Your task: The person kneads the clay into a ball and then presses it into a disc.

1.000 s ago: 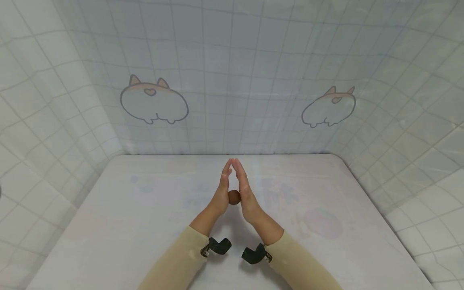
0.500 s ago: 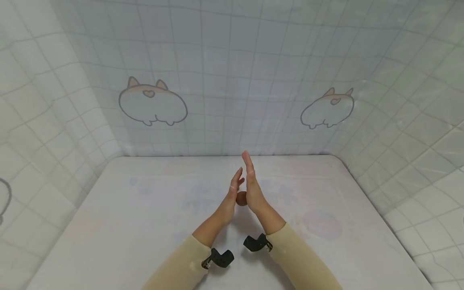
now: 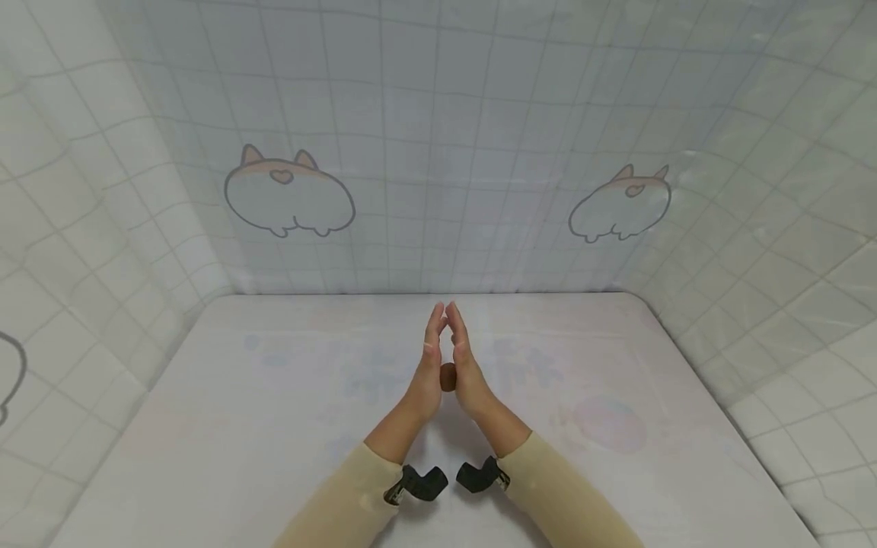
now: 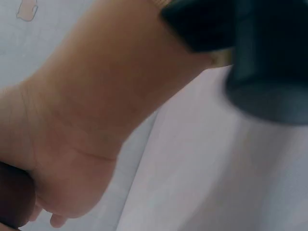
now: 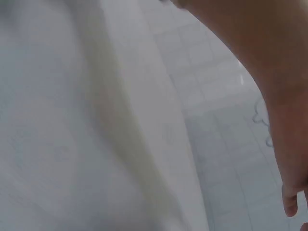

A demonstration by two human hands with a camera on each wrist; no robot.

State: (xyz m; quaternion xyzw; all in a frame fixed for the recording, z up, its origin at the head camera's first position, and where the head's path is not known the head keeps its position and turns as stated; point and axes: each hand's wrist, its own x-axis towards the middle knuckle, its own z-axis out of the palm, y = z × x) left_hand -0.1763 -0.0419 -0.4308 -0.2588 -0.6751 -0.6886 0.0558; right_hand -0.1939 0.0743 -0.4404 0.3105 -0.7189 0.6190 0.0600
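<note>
Head view: left hand [image 3: 426, 374] and right hand [image 3: 467, 371] upright over table [image 3: 240, 426], palms facing, fingers straight, fingertips meeting at top. One small brown ball [image 3: 448, 376] pressed between the lower palms, above the table surface, only a sliver visible in the gap. Neither hand curled round it; flat-palm contact only. Looks like rolling of the ball between the palms, mid-course; ball appears round already, though most of it hidden, so finish not judgeable. Not yet set down.

Count: hands, two; ball, one; beige sleeves [image 3: 342, 498], two; black wrist mounts [image 3: 419, 484], two; cartoon animal prints [image 3: 289, 192] on gridded backdrop, two full, a third partly cut off at left edge.

Left wrist view: heel of left hand [image 4: 82, 139] close up, blurred. Dark brown ball [image 4: 14, 197] at lower left edge, touching the palm base. Black mount [image 4: 260, 57] at upper right. Finger pose not visible here.

Right wrist view: edge of right hand [image 5: 284, 96] along right side, one fingertip low right. Ball not visible. Table [image 5: 72, 144] and gridded backdrop [image 5: 226, 130] blurred.
</note>
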